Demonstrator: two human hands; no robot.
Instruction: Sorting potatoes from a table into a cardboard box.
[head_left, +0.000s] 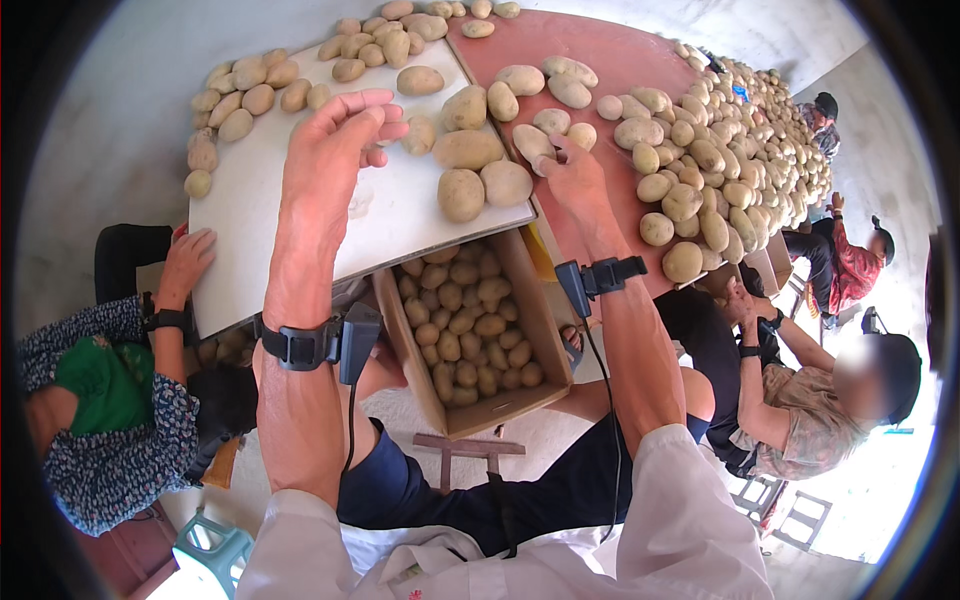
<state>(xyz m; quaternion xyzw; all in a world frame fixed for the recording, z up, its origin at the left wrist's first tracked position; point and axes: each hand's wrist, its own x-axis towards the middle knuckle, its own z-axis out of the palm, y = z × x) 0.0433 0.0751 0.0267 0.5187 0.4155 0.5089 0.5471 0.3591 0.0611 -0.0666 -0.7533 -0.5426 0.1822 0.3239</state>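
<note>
My left hand is raised over the white tabletop, palm turned to the right with its fingers apart and curled. Just beyond its fingertips lies a potato, partly hidden. My right hand has its thumb and fingers at an elongated potato on the red tabletop; whether it grips the potato firmly cannot be told. Several large potatoes lie between my hands, near the seam of the two tops. A round potato touches or nearly touches my right fingers.
Below the table edge, between my knees, stands a cardboard box holding many potatoes. A large potato heap covers the right side. More potatoes line the far left. Co-workers sit at left and right. A green stool stands lower left.
</note>
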